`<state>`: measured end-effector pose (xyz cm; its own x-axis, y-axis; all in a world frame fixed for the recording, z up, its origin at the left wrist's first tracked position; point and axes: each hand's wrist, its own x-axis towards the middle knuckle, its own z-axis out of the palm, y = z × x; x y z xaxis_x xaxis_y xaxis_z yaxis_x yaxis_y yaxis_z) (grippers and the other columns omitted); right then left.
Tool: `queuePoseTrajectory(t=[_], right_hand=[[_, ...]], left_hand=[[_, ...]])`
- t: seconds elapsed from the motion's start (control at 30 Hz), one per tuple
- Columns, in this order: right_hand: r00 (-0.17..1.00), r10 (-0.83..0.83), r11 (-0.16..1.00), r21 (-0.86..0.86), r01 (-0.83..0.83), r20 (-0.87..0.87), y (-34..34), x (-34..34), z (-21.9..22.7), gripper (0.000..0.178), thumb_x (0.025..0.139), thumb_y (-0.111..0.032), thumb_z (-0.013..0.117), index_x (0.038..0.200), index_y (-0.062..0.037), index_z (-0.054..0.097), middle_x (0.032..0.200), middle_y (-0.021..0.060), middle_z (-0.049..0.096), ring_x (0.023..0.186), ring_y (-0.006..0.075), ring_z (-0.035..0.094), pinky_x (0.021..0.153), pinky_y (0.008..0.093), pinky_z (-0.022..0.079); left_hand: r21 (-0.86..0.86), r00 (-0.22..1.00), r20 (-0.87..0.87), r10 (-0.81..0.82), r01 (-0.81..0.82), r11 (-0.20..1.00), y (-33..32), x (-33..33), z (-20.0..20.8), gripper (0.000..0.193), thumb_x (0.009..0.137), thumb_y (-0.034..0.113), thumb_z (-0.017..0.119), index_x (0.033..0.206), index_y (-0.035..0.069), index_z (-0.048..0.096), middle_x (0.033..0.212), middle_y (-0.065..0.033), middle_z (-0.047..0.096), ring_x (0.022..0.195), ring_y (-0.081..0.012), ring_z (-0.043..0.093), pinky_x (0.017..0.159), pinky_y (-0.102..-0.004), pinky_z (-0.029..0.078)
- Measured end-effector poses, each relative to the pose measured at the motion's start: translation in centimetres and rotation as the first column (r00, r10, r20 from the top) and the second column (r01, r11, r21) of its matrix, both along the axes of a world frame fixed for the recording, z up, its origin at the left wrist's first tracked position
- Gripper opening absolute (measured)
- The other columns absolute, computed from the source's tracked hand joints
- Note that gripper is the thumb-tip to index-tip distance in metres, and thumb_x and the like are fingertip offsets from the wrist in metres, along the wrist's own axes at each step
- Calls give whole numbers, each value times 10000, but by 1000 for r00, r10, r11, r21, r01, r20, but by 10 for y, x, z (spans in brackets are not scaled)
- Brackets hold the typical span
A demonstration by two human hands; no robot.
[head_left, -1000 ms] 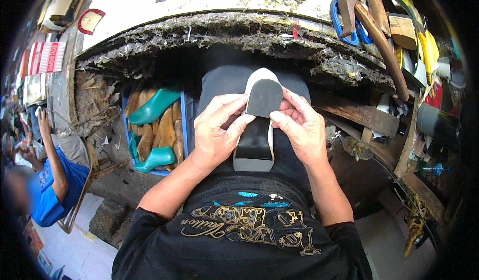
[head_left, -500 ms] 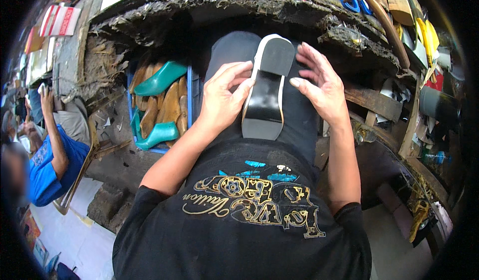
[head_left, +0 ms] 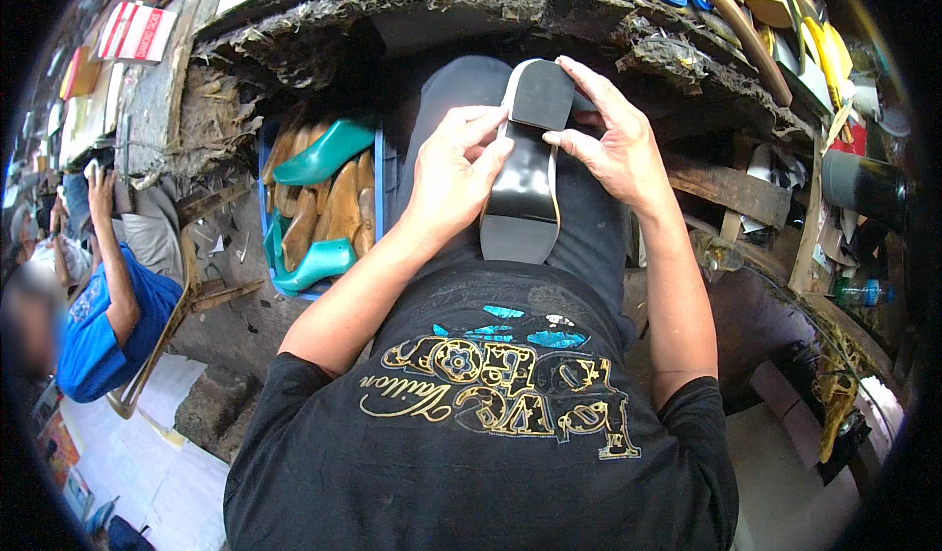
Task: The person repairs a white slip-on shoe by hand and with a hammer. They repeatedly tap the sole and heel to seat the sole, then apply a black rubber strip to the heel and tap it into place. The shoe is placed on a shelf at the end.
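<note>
A black shoe sole [head_left: 520,173] lies bottom-up along my lap, its heel end away from me. It has a matte heel piece, a glossy black middle, a grey-black front part and a pale edge. My left hand [head_left: 449,170] grips the left edge beside the heel, thumb on top. On the other side my right hand [head_left: 620,147] holds the heel, fingers along its far right edge and thumb at the glossy part just below it. Whatever lies under the sole is hidden.
A blue crate [head_left: 377,173] with wooden and green shoe lasts [head_left: 324,154] stands left of my legs. A ragged workbench edge [head_left: 471,1] runs ahead. Tools and a wooden handle [head_left: 736,31] lie at the upper right. A person in a blue shirt [head_left: 113,325] sits at the left.
My right hand has come in from apart on the right and closed on the heel. My left hand has shifted slightly right along the edge. The sole has moved a little away from me.
</note>
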<state>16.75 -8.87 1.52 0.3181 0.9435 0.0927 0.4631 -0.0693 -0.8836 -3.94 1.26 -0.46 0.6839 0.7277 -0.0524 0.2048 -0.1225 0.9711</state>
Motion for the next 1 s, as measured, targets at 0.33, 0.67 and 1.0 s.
queuePoseTrajectory(t=[0.33,0.67,1.0], right_hand=[[999,-23,999,-26,22,-47,1,-1,1,822,767,-39,867,1506,-105,514,1463,95,591,1309,249,600,1028,396,563],[926,-378,789,-530,311,-20,-18,-35,8,884,787,-538,840,1348,73,534,1110,227,714,967,301,732,865,414,585],[949,-169,738,-604,301,267,5,-91,12,909,740,-606,784,1247,91,495,1239,337,630,1090,450,689,940,504,558]], left_hand=[[23,998,-44,-35,36,999,-1,0,0,427,944,37,700,1369,66,665,1229,-58,621,1010,-109,636,875,-259,539],[-467,994,-34,-103,76,881,-20,-28,11,679,938,48,721,1537,-28,411,1336,-186,641,1148,-180,660,966,-327,552],[-643,981,182,-65,169,747,-50,-35,6,625,916,-6,732,1463,-55,432,1463,-140,522,1284,-196,567,1112,-357,467]])
